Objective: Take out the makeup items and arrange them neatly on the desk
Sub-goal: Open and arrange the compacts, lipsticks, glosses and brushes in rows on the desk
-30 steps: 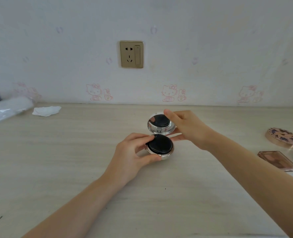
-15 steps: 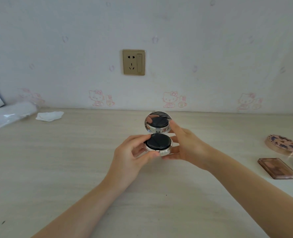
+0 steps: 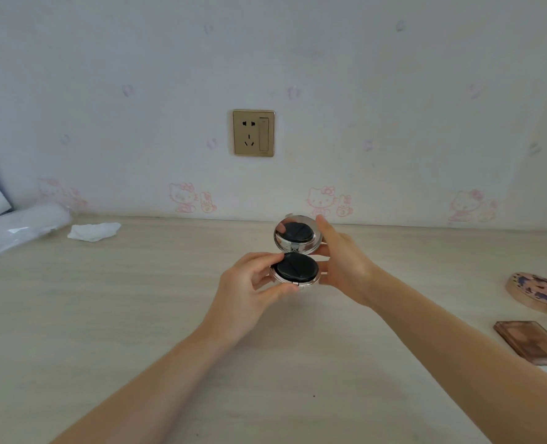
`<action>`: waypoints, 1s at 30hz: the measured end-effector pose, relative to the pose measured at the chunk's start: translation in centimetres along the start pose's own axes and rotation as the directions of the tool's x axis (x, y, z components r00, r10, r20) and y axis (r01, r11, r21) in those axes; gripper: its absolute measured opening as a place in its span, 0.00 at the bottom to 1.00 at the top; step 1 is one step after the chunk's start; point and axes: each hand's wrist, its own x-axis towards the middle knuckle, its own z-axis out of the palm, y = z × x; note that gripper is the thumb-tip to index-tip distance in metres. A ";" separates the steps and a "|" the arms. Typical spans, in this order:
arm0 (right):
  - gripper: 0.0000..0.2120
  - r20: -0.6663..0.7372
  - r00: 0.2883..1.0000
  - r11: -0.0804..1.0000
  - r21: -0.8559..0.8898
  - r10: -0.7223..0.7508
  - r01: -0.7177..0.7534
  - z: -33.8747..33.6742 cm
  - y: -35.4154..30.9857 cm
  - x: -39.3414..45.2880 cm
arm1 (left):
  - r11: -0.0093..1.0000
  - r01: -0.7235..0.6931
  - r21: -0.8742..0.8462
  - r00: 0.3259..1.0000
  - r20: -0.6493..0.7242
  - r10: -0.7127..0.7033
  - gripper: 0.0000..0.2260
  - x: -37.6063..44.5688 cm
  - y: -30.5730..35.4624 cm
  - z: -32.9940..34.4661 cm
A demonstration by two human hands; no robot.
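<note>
**Holding an open cushion compact above the desk**

Head view, the only one you have:

You've got the cushion compact [image 3: 297, 251] up off the desk [image 3: 105, 315], centre frame, lid swung open and standing upright. The mirror in the lid faces you and reflects the black puff [image 3: 297, 267] that sits in the base.

Left hand [image 3: 249, 288]: fingers curled round the near-left rim of the base, thumb under the front edge, index fingertip touching the edge of the puff. Firm pinch on the base.

Right hand [image 3: 345, 264]: fingers curled behind the compact on its right side, one fingertip at the top right of the lid, the rest backing the hinge area and the base. It is gripping too.

On the desk at far right: a round floral compact [image 3: 538, 291], and nearer you a rectangular brown palette [image 3: 535, 346], both lying flat, apart from each other, well apart from your hands.

Far left by the wall: a clear plastic wrapper [image 3: 18, 230] and a crumpled tissue [image 3: 94, 231] just beside it.

Wall socket [image 3: 253, 133] straight above the compact.
</note>
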 end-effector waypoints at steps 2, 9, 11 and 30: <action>0.22 -0.002 1.000 1.000 0.014 -0.006 0.006 -0.3 0.0 0.9 | 1.000 -0.019 0.004 1.000 -0.001 0.019 0.20 0.9 -0.3 -0.2; 0.22 -0.064 0.997 0.998 -0.034 -0.049 0.047 0.1 0.0 4.2 | 0.994 -0.038 0.102 0.999 -0.024 0.041 0.20 3.7 -2.0 -0.1; 0.21 -0.053 0.996 0.993 -0.101 -0.069 0.064 0.4 0.1 4.8 | 0.984 -0.026 0.178 0.999 -0.020 0.030 0.20 4.4 -2.7 -0.3; 0.14 -0.004 0.968 0.725 -0.663 -0.250 0.185 -0.7 2.8 4.6 | 0.801 -0.008 0.599 0.997 0.070 -0.043 0.22 4.3 -4.1 -1.1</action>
